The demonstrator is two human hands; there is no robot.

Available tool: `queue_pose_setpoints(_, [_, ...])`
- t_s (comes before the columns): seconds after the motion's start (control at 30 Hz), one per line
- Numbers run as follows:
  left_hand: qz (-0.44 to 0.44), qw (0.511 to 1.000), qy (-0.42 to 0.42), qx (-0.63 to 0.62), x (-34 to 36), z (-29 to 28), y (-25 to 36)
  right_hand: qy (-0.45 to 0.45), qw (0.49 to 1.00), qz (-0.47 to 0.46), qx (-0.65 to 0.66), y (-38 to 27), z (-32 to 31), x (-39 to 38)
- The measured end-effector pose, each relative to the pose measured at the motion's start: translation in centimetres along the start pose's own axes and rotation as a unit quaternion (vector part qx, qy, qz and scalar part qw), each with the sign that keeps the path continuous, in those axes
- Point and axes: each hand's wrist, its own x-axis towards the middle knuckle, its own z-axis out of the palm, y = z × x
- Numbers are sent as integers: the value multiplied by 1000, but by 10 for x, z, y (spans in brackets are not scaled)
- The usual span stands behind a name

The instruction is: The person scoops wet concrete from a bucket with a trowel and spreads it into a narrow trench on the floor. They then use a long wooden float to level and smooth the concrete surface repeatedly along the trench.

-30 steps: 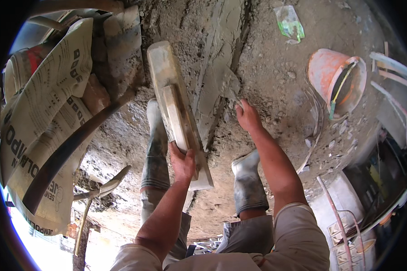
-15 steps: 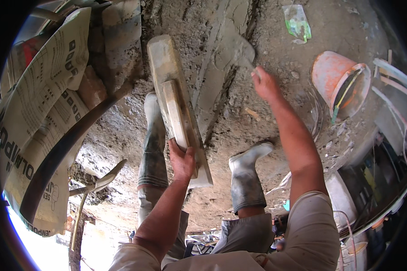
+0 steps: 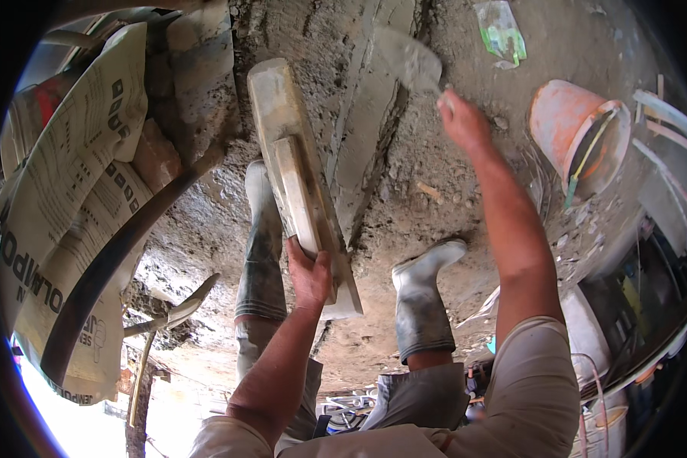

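My left hand (image 3: 311, 275) is closed round the handle of a long wooden plastering float (image 3: 276, 99), which is tilted over my left boot with its handle side showing. In my right hand (image 3: 464, 122) is a trowel (image 3: 411, 59), gripped by its handle, which the fingers mostly hide. The trowel's blade is smeared by motion and lies over the far part of a raised strip of wet grey mortar (image 3: 366, 145). Whether the blade touches the mortar, I cannot tell.
An orange-stained bucket (image 3: 561, 114) lies tipped on the right, a green-tipped stick in its mouth. A green-and-clear plastic packet (image 3: 501, 34) is on the ground beyond. Printed sacking (image 3: 76, 175) and a dark curved bar (image 3: 122, 252) stand left. My boots (image 3: 420, 305) straddle the strip's near end.
My right hand and the trowel have moved a little to the right and away from me. The left hand and the float have hardly shifted.
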Motion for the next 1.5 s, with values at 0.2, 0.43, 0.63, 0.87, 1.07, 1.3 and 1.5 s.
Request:
queue_pose_setpoints(0.2, [29,999,7,-39,3,-1,-13,-47,991,36,118,-23,19,-24])
queue_pose_setpoints(0.43, [54,998,32,-8,3,5,-7,-58,994,-21,92,-13,57,-201])
queue_pose_setpoints(0.63, [60,997,23,40,1,9,-7,204,932,191,230,4,-46,-272])
queue_pose_setpoints(0.87, [133,989,36,63,8,10,-19,330,878,293,184,116,-150,-264])
queue_pose_setpoints(1.07, [172,978,49,106,37,38,-8,165,868,406,233,184,-178,-221])
queue_pose_setpoints(1.3, [217,954,102,179,96,85,2,286,940,186,13,121,-145,-258])
queue_pose_setpoints(1.5, [210,947,103,218,138,120,-7,88,990,81,68,36,-78,-409])
